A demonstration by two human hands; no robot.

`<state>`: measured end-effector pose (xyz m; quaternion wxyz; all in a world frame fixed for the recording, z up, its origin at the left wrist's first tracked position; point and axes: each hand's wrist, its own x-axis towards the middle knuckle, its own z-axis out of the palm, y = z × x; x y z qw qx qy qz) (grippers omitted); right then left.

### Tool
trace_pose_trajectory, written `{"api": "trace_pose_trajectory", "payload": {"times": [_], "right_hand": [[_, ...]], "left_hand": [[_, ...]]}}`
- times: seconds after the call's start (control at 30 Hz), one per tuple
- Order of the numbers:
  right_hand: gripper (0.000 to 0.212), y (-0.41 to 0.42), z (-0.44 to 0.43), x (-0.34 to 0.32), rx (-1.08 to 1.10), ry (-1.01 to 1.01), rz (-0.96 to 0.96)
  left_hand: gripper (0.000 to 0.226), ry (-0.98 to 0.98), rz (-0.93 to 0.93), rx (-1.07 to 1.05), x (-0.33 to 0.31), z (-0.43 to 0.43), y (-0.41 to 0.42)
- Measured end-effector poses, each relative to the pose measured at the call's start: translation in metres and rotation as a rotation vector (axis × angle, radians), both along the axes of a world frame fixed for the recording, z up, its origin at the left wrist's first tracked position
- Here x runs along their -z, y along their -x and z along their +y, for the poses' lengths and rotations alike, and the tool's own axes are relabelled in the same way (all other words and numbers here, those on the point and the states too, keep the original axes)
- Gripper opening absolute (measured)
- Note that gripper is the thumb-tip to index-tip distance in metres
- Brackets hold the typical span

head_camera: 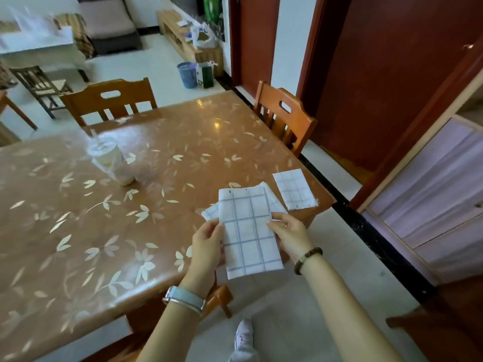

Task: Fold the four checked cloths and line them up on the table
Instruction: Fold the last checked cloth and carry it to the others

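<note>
Fabric of the checked cloth [248,231] looks light and limp, best held at its edges; left hand [206,241] and right hand [290,236] pinch its long sides above the table's [156,231] near corner.

A folded cloth [295,190] being rested on the table's [156,218] right edge, second cloth [248,231] being held above the table's near-right corner, cup [112,163] being rested at the table's middle.

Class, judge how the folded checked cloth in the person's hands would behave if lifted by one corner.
Likely light: the left hand and right hand pinch the cloth only at its side edges. Probably floppy: thin fabric, so it would droop and its fold might open.
</note>
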<state>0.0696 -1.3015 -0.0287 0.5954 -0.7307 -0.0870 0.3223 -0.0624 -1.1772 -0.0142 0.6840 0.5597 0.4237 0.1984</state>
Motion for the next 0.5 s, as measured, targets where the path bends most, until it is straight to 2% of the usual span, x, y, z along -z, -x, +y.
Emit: {"api": "trace_pose_trajectory", "payload": {"times": [0.33,0.5], "right_hand": [[0.014,-0.020,0.097,0.025,-0.211,0.097,0.058],[0.017,-0.019,0.132,0.054,-0.368,0.226,0.011]], "left_hand": [[0.021,0.024,0.082,-0.127,0.035,0.078,0.002],[0.020,0.058,0.155,-0.219,0.063,0.100,0.015]]}}
